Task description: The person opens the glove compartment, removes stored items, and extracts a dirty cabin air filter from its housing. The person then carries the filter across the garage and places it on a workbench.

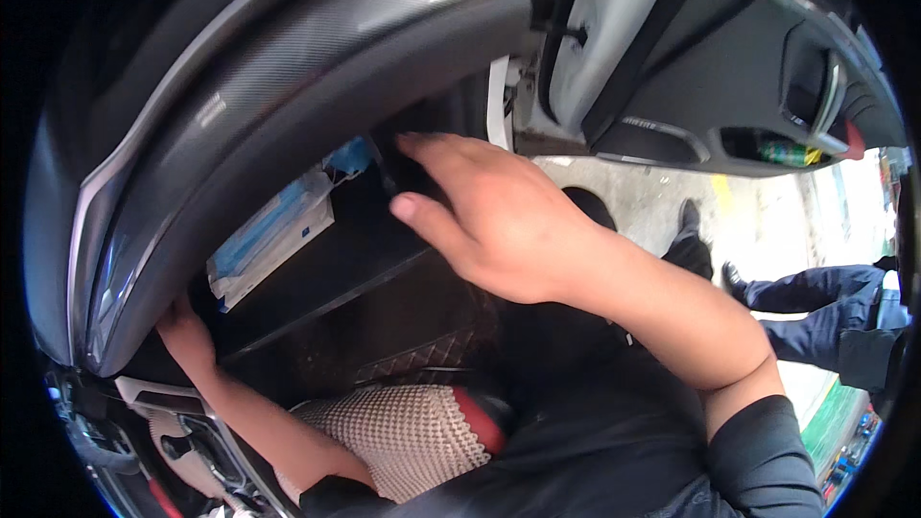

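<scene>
Below the dashboard (345, 79) of a car, an open dark glove box (338, 244) tilts out towards me. Inside it lies a white and blue flat packet (273, 237), perhaps of face masks, with a crumpled blue piece (351, 157) beside it. My right hand (504, 219) is at the box's right end, thumb and fingers around its dark side wall. At the opposite end my left hand (180, 320) reaches under the dashboard's lower edge; its fingertips are hidden, so its hold cannot be made out.
An open car door (705, 79) stands to the right, a green and yellow item (788, 153) in its pocket. A beige woven seat cover (403, 432) with red trim lies under my left arm. The centre console (194, 446) is at lower left. Another person's legs (799, 309) show outside.
</scene>
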